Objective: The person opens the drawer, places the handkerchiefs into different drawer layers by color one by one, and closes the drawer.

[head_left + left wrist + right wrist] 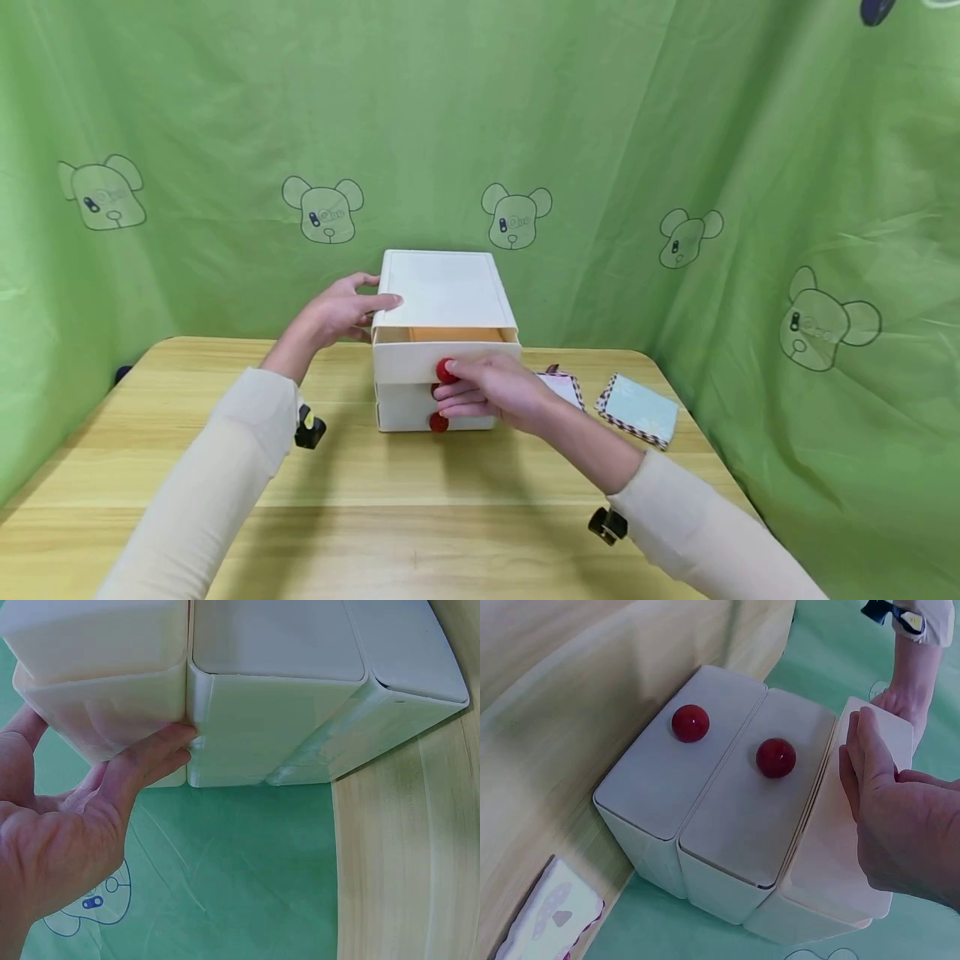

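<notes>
A white drawer cabinet (446, 287) with three stacked drawers stands on the table. Its top drawer (405, 364) is pulled partly out, and an orange surface (457, 334) shows inside. With thumb and fingers my right hand (501, 390) pinches the round red knob (446, 371) of that drawer; in the right wrist view the hand hides this knob. Against the cabinet's left side rests my left hand (345, 308), its thumb on the top edge and its fingers on the side wall. Two lower red knobs (690, 723) show on the closed drawers.
Two folded cloths with checked trim lie right of the cabinet: a pale blue one (639, 410) and another (562, 387) partly behind my right hand. A green curtain (420, 125) hangs behind the wooden table (375, 533).
</notes>
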`<state>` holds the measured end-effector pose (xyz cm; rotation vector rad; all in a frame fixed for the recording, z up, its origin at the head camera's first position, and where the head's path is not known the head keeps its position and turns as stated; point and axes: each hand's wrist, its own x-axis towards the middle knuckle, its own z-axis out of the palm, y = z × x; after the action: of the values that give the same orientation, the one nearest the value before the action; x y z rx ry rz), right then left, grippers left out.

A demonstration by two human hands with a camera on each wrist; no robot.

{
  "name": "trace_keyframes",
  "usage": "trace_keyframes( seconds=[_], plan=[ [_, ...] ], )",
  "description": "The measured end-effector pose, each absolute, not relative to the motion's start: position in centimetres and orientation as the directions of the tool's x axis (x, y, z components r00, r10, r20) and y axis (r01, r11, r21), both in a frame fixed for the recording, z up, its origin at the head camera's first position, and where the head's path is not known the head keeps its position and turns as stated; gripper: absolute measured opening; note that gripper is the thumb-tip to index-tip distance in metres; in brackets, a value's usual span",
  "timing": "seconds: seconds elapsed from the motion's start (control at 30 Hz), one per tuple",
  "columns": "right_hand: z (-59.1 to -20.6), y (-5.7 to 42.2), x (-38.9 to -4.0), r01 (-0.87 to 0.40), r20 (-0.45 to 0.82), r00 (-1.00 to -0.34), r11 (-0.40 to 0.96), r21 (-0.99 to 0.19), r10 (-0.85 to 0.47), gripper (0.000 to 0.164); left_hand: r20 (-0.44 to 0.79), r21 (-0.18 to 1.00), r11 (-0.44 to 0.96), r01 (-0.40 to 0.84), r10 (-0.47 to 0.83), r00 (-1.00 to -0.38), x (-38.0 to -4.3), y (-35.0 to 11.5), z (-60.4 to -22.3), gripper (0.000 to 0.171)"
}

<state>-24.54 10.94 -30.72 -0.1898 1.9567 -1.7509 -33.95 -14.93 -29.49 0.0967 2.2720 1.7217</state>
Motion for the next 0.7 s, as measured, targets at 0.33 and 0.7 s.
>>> trace_keyframes(
  seconds=[0.33,0.7],
  plan=[
    [-31.1,10.6,-26.5,0.236,-0.26,-0.868,0.11,-0.966,-0.423,0.035,-0.193,0.957,0.26,-0.132,0.226,-0.955,-33.9,-14.9,-29.4,0.084],
    [-31.3,10.6,-27.5,0.242,-0.251,-0.87,0.078,-0.967,-0.425,0.035,-0.197,0.959,0.247,-0.139,0.23,-0.953,-33.9,-14.8,-29.4,0.085]
  ],
)
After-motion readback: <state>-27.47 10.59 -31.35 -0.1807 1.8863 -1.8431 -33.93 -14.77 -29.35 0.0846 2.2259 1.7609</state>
